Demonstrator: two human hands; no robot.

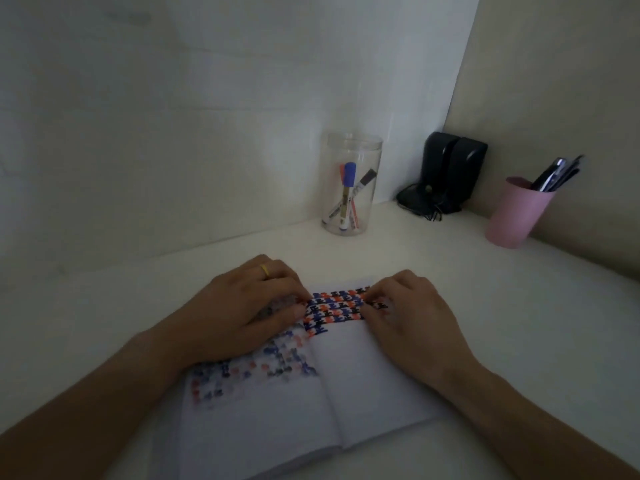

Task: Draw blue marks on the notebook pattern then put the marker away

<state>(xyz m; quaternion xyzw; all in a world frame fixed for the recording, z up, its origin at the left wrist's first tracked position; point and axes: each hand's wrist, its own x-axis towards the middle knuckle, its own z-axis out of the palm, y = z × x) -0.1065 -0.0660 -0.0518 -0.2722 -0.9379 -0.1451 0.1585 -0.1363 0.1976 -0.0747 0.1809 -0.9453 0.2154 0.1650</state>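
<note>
At lower centre of the frame, an open notebook [311, 393] lies flat on the white desk [519, 323]. Its pattern [337, 308] of small blue, red and black marks runs as a band across the top of the right page; fainter, blurred marks show on the left page below it.

Left hand [242, 313]: palm down on the upper left page, fingers curled at the edge of the pattern, yellow ring on one finger. Holds nothing that I can see. Right hand [412, 320]: palm down on the upper right page, fingertips on the pattern's right end. No pen visible in it either; whether anything is tucked under the fingers cannot be told.

Blue-capped marker [347, 192] stands in the clear jar [351, 183] at upper centre, against the wall, well apart from the notebook, with a red and a black marker beside it. Judgement: either drawing is not begun or the marker is already put away; the picture does not settle which.

Further right: a black device [450, 171] with tangled cord in the corner, then a pink cup [516, 213] of dark pens.

Risks:
- Fingers resting on the marks could smear ink if it is fresh.
- Dim light and crowded colours make a misplaced blue mark likely.
- A reach into the jar could pull the wrong colour or tip the jar, which looks light.
- Ink may bleed through thin paper.
</note>
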